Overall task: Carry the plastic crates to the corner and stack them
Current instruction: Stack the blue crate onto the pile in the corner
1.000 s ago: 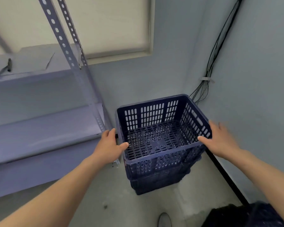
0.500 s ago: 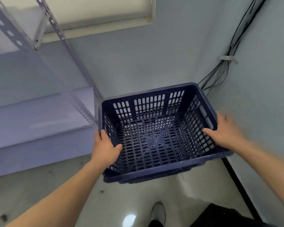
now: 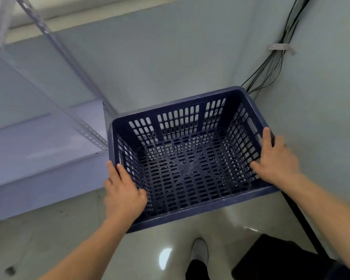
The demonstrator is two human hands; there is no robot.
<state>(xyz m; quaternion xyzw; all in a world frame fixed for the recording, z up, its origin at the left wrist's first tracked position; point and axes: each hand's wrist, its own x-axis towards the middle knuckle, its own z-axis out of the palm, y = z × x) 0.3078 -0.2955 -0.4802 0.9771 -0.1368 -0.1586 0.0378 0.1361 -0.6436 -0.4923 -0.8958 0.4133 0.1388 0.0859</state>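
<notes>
A dark blue slotted plastic crate sits in the corner of the room, seen from above, and it holds nothing. My left hand grips its left rim, thumb inside and fingers down the outer wall. On the right rim my right hand holds on the same way, thumb against the inner wall and index finger lying along the edge. Whatever is under the crate is hidden by it.
A grey metal shelving unit with a slotted upright stands just left of the crate. Black cables run down the right wall to the corner. A black baseboard lines that wall. My shoe is on the glossy floor.
The view has closed in and tilted down over the crate. A second crate seen beneath it a second ago is now hidden. Both hands have settled onto the side rims, thumbs inside.
</notes>
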